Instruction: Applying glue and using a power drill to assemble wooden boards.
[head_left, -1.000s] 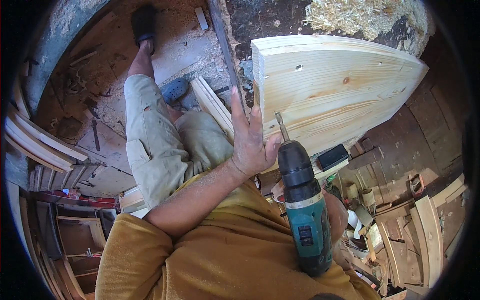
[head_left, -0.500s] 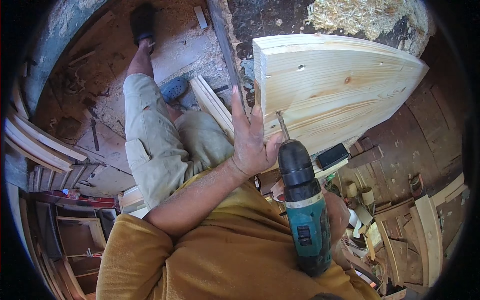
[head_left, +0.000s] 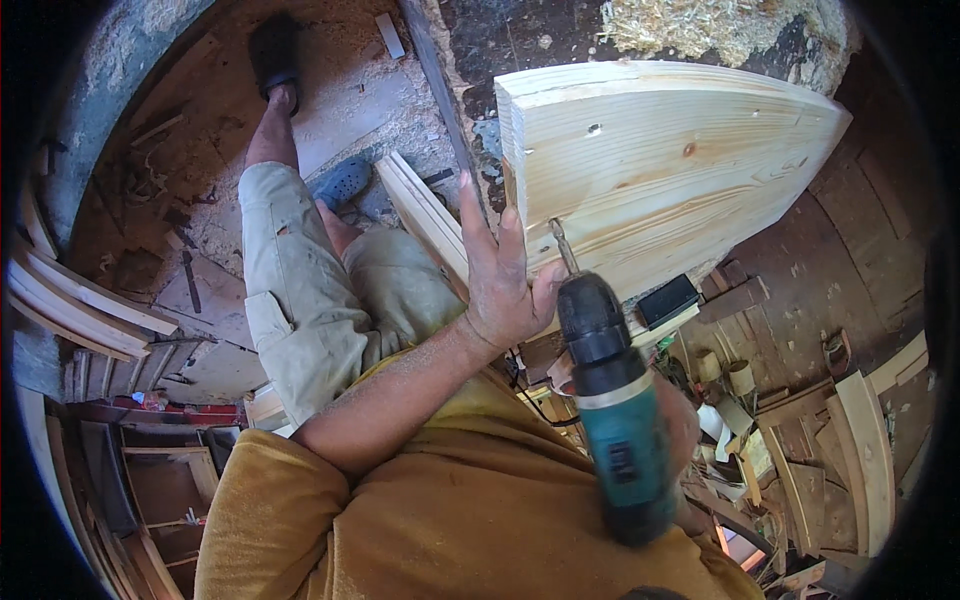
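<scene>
A pale pine board [head_left: 690, 150], broad and tapering to the far right, stands on edge on the bench. Its near face has knots and a small hole. My right hand [head_left: 677, 420], mostly hidden behind the tool, grips a teal and black cordless drill [head_left: 625, 430]. The tip of its drill bit [head_left: 564, 247] meets the face of the board near the left end. My left hand [head_left: 503, 285] is at the board's lower left corner, fingers stretched out and spread, with the thumb near the drill chuck; how firmly it touches the wood I cannot tell.
Wood shavings [head_left: 690, 35] cover part of the dark bench top [head_left: 540, 40]. A black box-shaped item [head_left: 668, 302] lies below the board. Stacked strips [head_left: 90, 295] stand at left, and curved wood pieces [head_left: 862, 460] and clutter at lower right. A blue clog [head_left: 342, 181] is on the floor.
The drill has tilted slightly, its rear end shifting to the right, and its body looks blurred now. The whole view has shifted a little. My left hand keeps its place by the board.
</scene>
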